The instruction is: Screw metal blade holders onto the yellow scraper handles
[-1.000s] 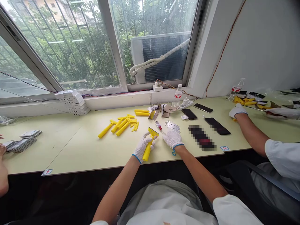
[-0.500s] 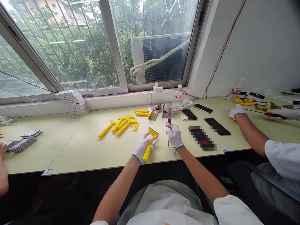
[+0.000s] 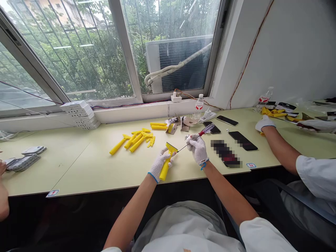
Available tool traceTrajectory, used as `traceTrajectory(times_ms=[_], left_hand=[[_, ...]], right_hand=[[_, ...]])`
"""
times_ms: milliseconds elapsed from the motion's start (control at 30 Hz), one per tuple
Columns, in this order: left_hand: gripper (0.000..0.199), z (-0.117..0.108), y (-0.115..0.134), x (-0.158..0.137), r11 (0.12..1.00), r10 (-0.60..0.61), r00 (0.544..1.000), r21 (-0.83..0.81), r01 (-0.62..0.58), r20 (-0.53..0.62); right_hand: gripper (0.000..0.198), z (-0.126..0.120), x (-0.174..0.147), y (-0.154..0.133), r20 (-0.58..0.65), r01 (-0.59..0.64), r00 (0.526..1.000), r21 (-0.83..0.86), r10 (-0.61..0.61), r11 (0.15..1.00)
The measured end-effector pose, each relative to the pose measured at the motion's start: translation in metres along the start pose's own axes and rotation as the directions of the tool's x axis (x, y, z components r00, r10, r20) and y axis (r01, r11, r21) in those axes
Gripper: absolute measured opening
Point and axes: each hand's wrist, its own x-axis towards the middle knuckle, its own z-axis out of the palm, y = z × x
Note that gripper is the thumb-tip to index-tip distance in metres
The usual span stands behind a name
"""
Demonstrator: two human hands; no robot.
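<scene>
My left hand (image 3: 159, 165), in a white knit glove, is closed around the handle of a yellow scraper (image 3: 165, 168), whose wide head points away from me. In my gloved right hand (image 3: 198, 149) is a screwdriver (image 3: 204, 131) with a red and clear handle. Its shaft slants down to the left, the tip close to the scraper's head; whether it touches I cannot tell. Several small screws (image 3: 187, 137) lie just beyond my right hand. Further left, several yellow scraper handles (image 3: 138, 140) are piled beside small yellow pieces (image 3: 151, 141).
Cardboard pieces (image 3: 187, 122) and a water bottle (image 3: 198, 104) stand near the window sill. Phones (image 3: 243, 140) lie to the right, beside a pixelated dark item (image 3: 226, 154). A co-worker's gloved hand (image 3: 265, 124) is at the far right. White boxes (image 3: 81, 113) are stacked at left.
The screwdriver has swung from upright to a slant, its tip now by the scraper's head. My right hand has turned with it; my left hand has hardly moved.
</scene>
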Motion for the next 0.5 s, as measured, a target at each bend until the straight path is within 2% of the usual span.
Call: traceTrajectory(times_ms=[100,367,500], left_hand=[[0.085,-0.0004,-0.0006,0.0002,1.000,0.004,1.000,-0.001,-0.004,0.008],[0.084,0.0015,0.0004,-0.0012,1.000,-0.002,1.000,-0.008,0.002,0.016],[0.085,0.0028,0.0010,-0.0015,1.000,-0.004,1.000,-0.010,0.004,0.008]], right_hand=[[0.047,0.0045,0.0042,-0.0029,-0.008,-0.018,1.000,0.046,0.018,0.999],[0.039,-0.0006,0.0077,-0.0039,-0.066,-0.099,0.991,0.183,0.113,0.978],[0.043,-0.0022,0.0059,-0.0050,-0.085,-0.109,0.986,0.304,0.141,0.946]])
